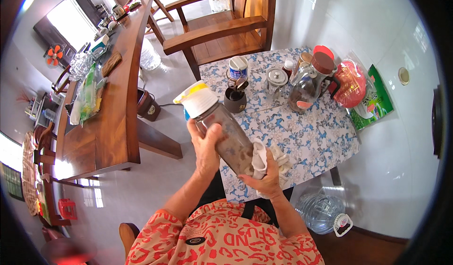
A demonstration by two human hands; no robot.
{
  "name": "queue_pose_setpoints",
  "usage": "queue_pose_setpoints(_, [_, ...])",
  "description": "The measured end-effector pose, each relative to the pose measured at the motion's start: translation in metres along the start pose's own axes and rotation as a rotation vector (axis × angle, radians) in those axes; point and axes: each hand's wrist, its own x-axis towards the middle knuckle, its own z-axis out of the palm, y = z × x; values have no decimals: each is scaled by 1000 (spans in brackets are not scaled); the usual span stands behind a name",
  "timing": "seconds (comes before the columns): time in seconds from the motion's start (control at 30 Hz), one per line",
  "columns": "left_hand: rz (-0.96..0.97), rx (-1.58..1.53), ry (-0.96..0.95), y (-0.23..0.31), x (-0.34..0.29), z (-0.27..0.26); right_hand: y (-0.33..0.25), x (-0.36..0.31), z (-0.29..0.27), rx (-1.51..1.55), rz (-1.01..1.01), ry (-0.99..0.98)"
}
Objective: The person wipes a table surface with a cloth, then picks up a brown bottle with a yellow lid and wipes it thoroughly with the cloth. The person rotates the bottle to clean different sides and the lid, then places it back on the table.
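A large see-through grey water bottle (233, 142) with a white and yellow lid (200, 100) is tilted in front of me, lid up to the left. My left hand (206, 148) is closed around its upper body, just below the lid. At the lower right end, my right hand (265, 179) presses a crumpled white cloth (259, 159) against the bottle's base. Part of the cloth hangs beyond my fingers, over the edge of a small table (311, 144) with a blue and white floral top.
On the small table stand a dark cup (235, 100) with spoons, a can (238, 67), a lidded glass jar (276, 80), a glass pitcher (304, 92) and a red wrapped package (350, 83). A wooden armchair (222, 33) is behind, a long wooden table (106, 137) left, a large water jug (321, 213) lower right.
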Motion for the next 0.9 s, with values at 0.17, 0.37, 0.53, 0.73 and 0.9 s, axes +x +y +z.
queue_pose_setpoints(0.17, [-79,99,45,-7,-12,-13,-17,7,15,-336,-291,101])
queue_pose_setpoints(0.37, [-145,14,-111,0,-4,-25,-27,1,10,-610,-337,5])
queue_pose_setpoints(0.53, [-143,-55,-227,-4,-5,-30,-35,12,11,-675,-309,-11])
queue_pose_setpoints(0.73, [-189,-57,-372,-4,-17,-29,-46,43,20,-410,-208,-19])
queue_pose_setpoints(0.9, [-287,-70,-394,-7,-22,-34,-43,70,24,117,31,-26])
